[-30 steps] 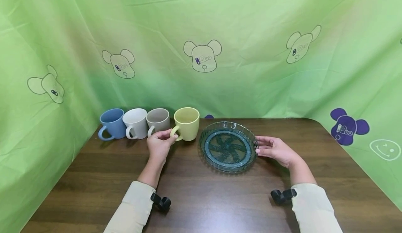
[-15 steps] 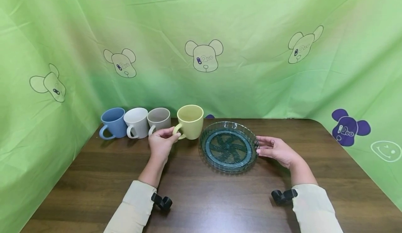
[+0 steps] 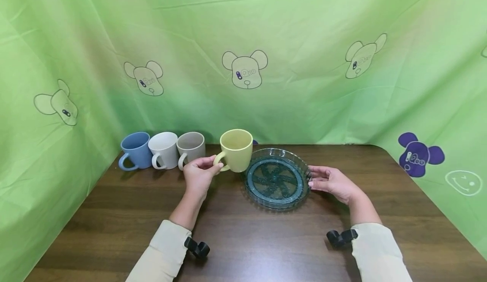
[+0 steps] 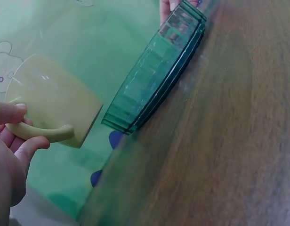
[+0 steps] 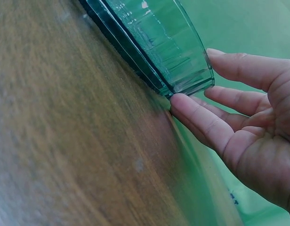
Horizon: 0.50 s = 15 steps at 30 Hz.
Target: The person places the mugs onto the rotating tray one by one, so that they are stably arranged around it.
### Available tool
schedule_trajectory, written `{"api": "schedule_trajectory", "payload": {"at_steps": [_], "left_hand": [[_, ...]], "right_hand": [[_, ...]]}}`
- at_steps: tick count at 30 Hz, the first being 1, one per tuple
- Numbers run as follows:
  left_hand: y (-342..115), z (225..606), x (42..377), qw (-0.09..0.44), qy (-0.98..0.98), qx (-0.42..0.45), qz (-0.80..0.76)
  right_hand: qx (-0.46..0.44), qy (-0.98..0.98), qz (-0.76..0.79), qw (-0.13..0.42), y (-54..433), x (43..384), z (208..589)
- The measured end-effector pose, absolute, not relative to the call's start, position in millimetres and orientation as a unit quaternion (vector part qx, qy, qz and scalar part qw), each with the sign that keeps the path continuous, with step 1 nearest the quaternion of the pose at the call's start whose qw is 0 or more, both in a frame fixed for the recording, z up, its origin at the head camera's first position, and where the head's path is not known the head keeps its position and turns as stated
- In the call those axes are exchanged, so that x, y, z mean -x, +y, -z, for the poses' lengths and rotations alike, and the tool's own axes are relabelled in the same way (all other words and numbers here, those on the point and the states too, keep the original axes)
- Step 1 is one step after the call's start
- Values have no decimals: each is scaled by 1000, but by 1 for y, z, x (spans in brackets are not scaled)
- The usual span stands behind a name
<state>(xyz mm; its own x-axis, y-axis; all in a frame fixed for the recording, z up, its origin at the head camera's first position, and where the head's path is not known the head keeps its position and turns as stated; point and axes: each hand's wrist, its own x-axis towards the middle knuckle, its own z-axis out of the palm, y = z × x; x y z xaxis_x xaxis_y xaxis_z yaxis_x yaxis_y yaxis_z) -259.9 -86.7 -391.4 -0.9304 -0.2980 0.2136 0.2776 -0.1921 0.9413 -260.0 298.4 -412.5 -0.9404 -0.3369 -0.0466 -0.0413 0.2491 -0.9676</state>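
A yellow mug (image 3: 236, 151) is held upright by its handle, which my left hand (image 3: 199, 176) pinches between thumb and fingers. In the left wrist view, the same mug (image 4: 55, 101) hangs clear of the tabletop, its base toward the dish. A round green glass dish (image 3: 275, 180) with a fluted wall and a swirl-patterned bottom rests on the table, just right of the mug. My right hand (image 3: 335, 184) touches the dish's right side with extended fingertips. In the right wrist view, fingertips (image 5: 220, 59) reach the rim while another digit meets the wall near the base.
Three mugs stand in a row at the back left: a blue mug (image 3: 137, 151), a white mug (image 3: 164, 150) and a grey mug (image 3: 192, 146). The wooden table (image 3: 243, 244) ends at a green curtain (image 3: 296, 104) printed with bear heads.
My left hand has carried the yellow mug to the right, away from the grey mug, until it overlaps the dish's left rim in the head view. My right hand stays at the dish.
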Motion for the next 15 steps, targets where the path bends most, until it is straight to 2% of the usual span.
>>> {"api": "schedule_trajectory", "payload": {"at_steps": [15], "left_hand": [[-73,382,265,159,-604,24,780]], "right_hand": [[127,776,606,123,298,261,414]]}}
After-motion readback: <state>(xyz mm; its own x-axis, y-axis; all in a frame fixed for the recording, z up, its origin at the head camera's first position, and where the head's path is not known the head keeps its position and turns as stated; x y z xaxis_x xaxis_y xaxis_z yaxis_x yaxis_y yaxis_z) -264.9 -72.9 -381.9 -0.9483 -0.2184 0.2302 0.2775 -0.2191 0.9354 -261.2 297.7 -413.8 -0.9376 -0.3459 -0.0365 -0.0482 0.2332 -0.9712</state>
